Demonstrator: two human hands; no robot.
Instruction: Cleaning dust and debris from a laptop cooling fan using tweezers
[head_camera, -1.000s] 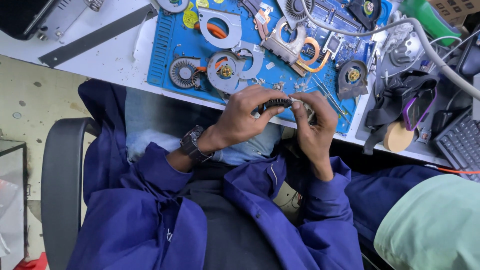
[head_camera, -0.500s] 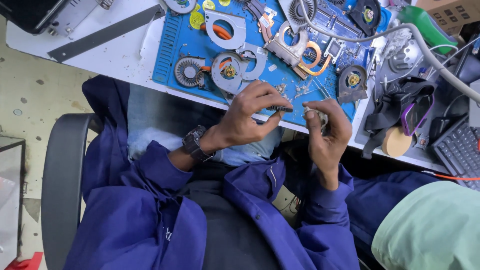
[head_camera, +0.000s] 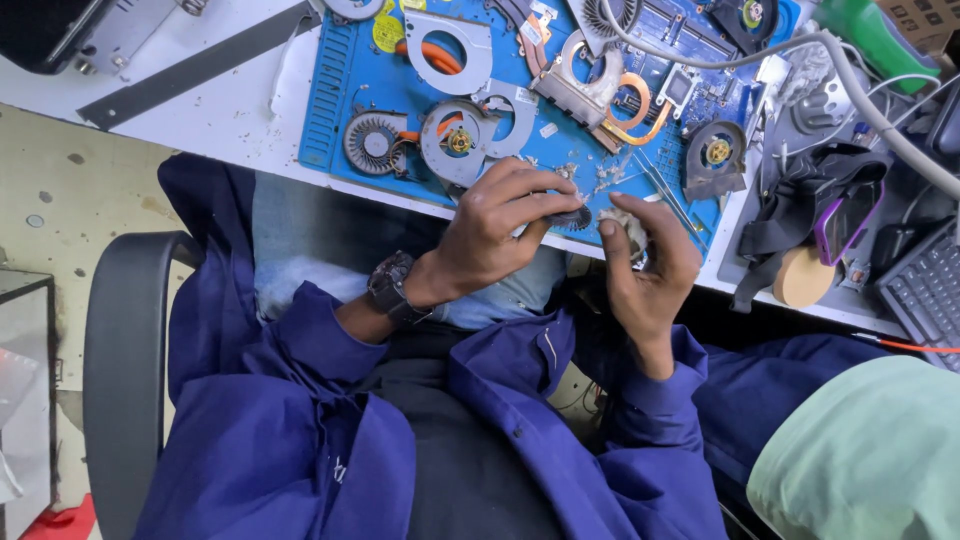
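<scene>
Hands meet at the desk (head_camera: 230, 120) edge — left hand (head_camera: 500, 225) grips a small dark round fan (head_camera: 573, 216), right hand (head_camera: 645, 260) pinches a grey dust clump (head_camera: 622, 218). Yellow round sticker (head_camera: 388, 32) sits on the blue mat (head_camera: 330, 110).

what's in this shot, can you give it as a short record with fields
setting: white workbench with a blue mat, seen from above
left hand: left hand pinches a small dark fan part at the mat's near edge
right hand: right hand holds a clump of grey dust beside it
on the mat: round fan, open fan housing, copper heat pipe
to the right: keyboard, black strap
</scene>
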